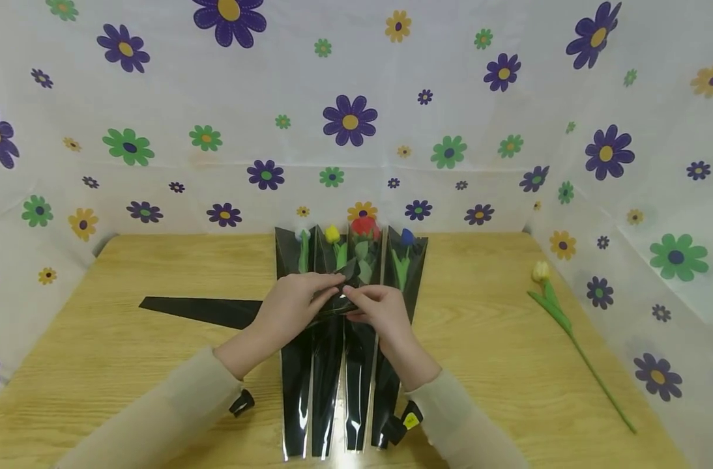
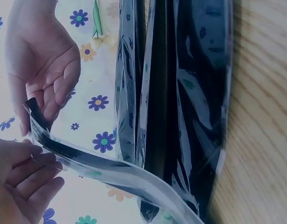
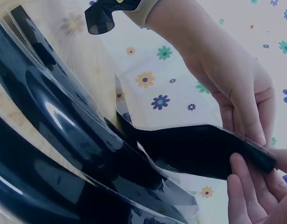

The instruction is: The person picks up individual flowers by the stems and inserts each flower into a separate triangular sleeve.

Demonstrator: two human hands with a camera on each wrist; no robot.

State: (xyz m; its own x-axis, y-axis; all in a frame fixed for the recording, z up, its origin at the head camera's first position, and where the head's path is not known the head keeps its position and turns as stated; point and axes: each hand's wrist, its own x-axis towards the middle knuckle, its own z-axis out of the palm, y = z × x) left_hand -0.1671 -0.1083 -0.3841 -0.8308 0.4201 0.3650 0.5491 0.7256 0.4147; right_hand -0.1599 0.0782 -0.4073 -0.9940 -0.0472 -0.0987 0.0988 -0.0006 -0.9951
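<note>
Above a row of laid-out sleeves, both hands pinch the wide end of a loose black flower wrapping sleeve (image 1: 204, 311). My left hand (image 1: 294, 303) has that end between thumb and fingers, while its narrow tail points out to the left. Close beside it, fingertips nearly meeting, my right hand (image 1: 386, 316) pinches the rim from the right. The right wrist view shows the dark panel (image 3: 190, 149) stretching toward both hands. Under the hands lie several black sleeves with clear edges, holding a white flower (image 1: 302, 236), a yellow tulip (image 1: 332, 234), a red rose (image 1: 365, 227) and a blue tulip (image 1: 407, 236).
A single pale yellow tulip (image 1: 541, 271) with a long green stem lies at the right of the wooden table (image 1: 480, 339). A white cloth (image 1: 356, 71) printed with flowers hangs behind and along the sides.
</note>
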